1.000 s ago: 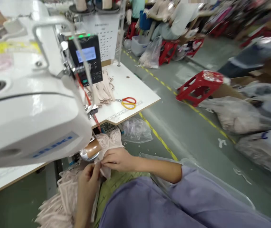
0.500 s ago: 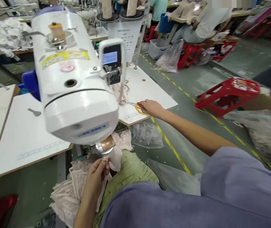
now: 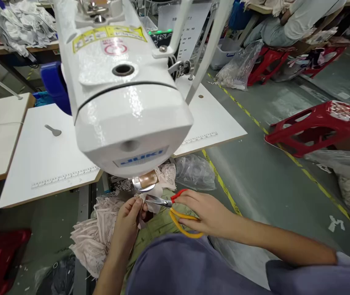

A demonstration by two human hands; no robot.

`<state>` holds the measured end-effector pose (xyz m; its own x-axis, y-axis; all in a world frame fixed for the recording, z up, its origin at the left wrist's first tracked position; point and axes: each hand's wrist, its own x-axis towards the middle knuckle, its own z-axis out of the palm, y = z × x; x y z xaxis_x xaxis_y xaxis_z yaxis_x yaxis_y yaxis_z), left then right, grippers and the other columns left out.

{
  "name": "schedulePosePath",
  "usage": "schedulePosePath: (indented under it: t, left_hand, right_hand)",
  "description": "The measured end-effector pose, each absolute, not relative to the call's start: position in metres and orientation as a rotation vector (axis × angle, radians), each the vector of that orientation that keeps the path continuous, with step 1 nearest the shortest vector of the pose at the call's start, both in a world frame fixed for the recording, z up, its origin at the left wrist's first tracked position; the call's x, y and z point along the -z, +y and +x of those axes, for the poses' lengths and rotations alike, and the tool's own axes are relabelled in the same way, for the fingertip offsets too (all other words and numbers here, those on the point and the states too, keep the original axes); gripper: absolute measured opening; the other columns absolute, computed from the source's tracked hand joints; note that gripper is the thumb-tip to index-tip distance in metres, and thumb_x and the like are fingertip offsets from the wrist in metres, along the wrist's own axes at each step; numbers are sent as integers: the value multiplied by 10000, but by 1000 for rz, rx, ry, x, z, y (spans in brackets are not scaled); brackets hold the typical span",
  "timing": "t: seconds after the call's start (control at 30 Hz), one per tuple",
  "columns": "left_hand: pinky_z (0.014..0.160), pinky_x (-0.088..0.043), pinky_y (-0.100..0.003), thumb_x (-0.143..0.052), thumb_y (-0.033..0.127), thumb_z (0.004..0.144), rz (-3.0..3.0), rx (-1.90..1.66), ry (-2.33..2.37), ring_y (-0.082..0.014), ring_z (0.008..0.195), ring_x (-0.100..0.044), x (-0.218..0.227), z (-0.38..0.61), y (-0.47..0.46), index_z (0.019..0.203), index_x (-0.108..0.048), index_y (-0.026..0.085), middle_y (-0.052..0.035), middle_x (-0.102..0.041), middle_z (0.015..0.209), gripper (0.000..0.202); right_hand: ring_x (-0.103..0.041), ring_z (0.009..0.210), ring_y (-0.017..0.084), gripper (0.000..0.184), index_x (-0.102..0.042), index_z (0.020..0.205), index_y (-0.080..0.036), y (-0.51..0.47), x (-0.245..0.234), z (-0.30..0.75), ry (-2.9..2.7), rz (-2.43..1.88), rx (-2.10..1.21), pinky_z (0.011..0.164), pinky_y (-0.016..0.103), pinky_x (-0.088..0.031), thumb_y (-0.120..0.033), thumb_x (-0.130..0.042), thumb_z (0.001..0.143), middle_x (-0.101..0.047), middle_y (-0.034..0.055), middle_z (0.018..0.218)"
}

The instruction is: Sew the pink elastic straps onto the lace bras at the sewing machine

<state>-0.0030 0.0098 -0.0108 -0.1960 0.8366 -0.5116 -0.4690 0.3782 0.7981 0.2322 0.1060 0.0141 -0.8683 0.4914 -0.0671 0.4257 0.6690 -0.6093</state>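
Note:
My left hand pinches the edge of a pale pink fabric piece below the sewing machine head. My right hand grips scissors with one red and one yellow handle loop. Their blades point left and reach the fabric beside my left fingertips; whether they touch it I cannot tell. More of the lace-edged fabric hangs by the machine's small arm, where a brown-taped part shows. A heap of pale pink lace pieces lies left of my left forearm.
White table boards with printed rulers flank the machine, and a grey flat tool lies on the left one. A clear plastic bag sits below the right board. Red stools stand on the floor. Another person sits farther back.
My right hand has brought the scissors from the right table board down and toward my left hand. My left hand still pinches the fabric. The camera view has shifted closer to the machine.

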Motion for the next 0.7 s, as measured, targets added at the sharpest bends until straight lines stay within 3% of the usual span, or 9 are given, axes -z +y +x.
schedulePosePath:
  t: [0.23,0.37,0.57,0.7]
  left_hand:
    - [602,-351,-209,-637,393,849,483,-1191,1411,-93,622,-446,15,-4,5,742,-650,160,3,-594,705,257]
    - [575,-320,-224,-613,318,810,463,-1212,1405,-98,593,-403,12,-6,3,694,-627,162,11,-541,642,195]
    - [509,-238,-222,-666,488,789,382,-1298,1411,-72,512,-275,11,-7,2,739,-640,151,61,-392,535,342]
    - [520,-282,-205,-719,528,750,397,-1309,1444,-71,536,-358,13,-8,0,698,-609,155,39,-478,565,392]
  right_hand:
    - [-641,982,225,388,-548,1272,-172,117,0,213,-2793,-616,-988,752,323,-529,-363,-597,938,-634,118,1167]
    - [-655,896,188,356,-572,1263,-210,117,-2,223,-2738,-692,-1130,717,281,-506,-344,-600,934,-675,68,1031]
    - [-621,759,168,464,-589,1151,-222,107,-7,229,-2521,-911,-1286,675,288,-487,-246,-702,702,-652,45,1011]
    - [-634,867,198,498,-583,1151,-227,102,-6,218,-2512,-868,-1353,771,323,-495,-239,-711,669,-643,43,1038]
